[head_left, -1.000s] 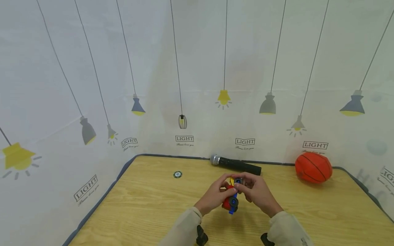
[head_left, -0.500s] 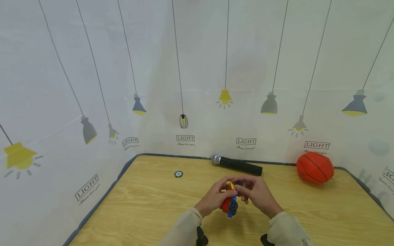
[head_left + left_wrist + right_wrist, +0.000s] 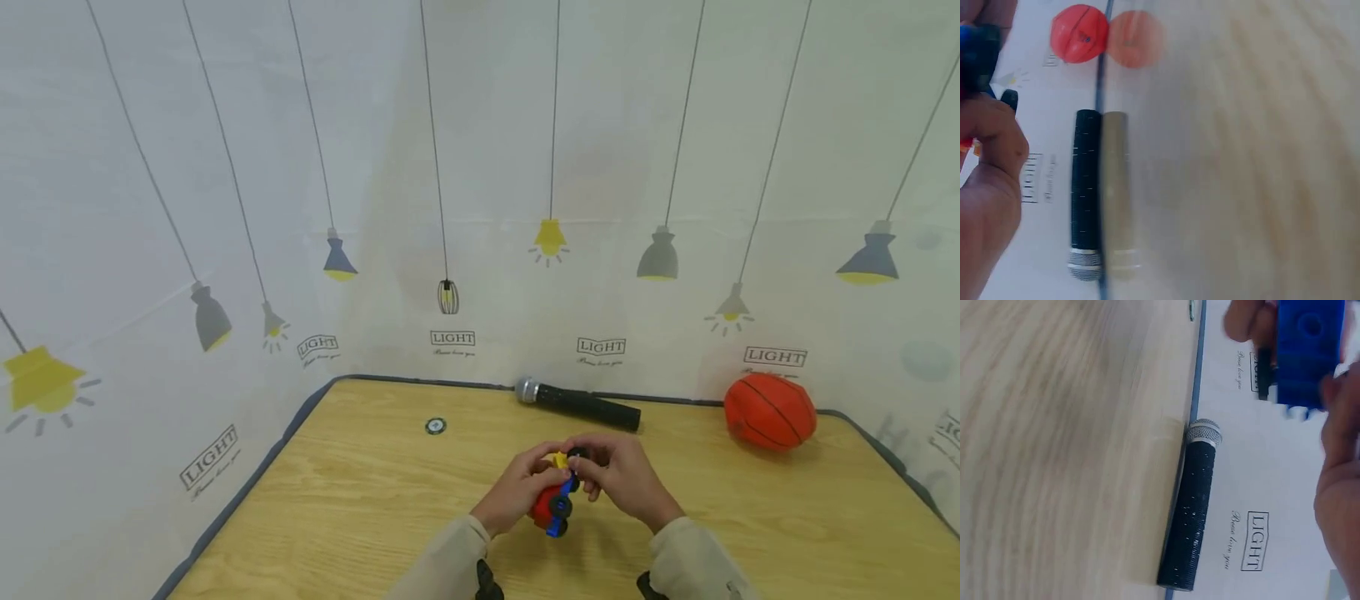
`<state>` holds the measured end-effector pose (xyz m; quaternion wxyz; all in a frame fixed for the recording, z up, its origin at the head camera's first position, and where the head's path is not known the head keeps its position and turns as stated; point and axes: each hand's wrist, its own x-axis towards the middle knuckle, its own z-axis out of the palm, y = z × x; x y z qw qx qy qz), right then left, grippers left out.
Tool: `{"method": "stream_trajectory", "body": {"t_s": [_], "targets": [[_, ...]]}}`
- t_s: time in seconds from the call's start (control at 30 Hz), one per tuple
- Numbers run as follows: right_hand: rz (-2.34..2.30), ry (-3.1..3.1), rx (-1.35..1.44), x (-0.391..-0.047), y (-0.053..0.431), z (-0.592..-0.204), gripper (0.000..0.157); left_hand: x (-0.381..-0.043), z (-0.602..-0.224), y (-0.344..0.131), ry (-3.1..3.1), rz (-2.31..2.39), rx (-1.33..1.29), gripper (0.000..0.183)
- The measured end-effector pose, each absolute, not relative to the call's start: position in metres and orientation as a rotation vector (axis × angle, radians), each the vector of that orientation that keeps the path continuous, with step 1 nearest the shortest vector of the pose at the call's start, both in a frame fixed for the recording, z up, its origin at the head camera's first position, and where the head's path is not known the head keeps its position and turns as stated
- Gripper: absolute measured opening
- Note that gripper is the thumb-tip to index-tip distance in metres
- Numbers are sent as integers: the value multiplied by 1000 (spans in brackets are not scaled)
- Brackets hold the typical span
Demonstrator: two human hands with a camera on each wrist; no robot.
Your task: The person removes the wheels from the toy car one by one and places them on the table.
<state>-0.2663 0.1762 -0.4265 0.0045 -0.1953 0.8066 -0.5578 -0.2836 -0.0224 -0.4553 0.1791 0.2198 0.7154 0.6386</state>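
Both hands hold a small toy car (image 3: 547, 506) above the table, with a red body, a blue base, a yellow part (image 3: 560, 460) and black wheels (image 3: 560, 506). My left hand (image 3: 517, 492) grips its body from the left, thumb on top. From the right, my right hand (image 3: 626, 479) pinches the far end by a black wheel (image 3: 577, 452); whether that wheel is fixed to the base cannot be told. In the right wrist view the blue base (image 3: 1307, 353) faces the camera, blurred. The left wrist view catches only a dark edge of the car beside the left hand (image 3: 991, 156).
A black microphone (image 3: 588, 406) with a silver head lies along the table's back edge, beyond the hands. Right of it sits a red ball (image 3: 770, 411) with black lines. A round chip (image 3: 436, 426) lies to the left on the wooden table (image 3: 360, 500). Lamp-printed white sheeting surrounds it.
Both hands and the toy car have come slightly lower and nearer to the body. The car has tilted, its near end swinging left. Both hands keep their hold.
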Motion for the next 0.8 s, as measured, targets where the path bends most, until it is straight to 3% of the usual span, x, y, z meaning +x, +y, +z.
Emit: {"method": "stream_trajectory", "body": {"t_s": [0.37,0.8], "targets": [[-1791,2549,-566,-272,186,-421,33,-288,-452,-23,2142,1717,644,35],[-1627,2527,-320,-284,225,-436,43,-287,-451,-28,2221,1771,616,33]]}}
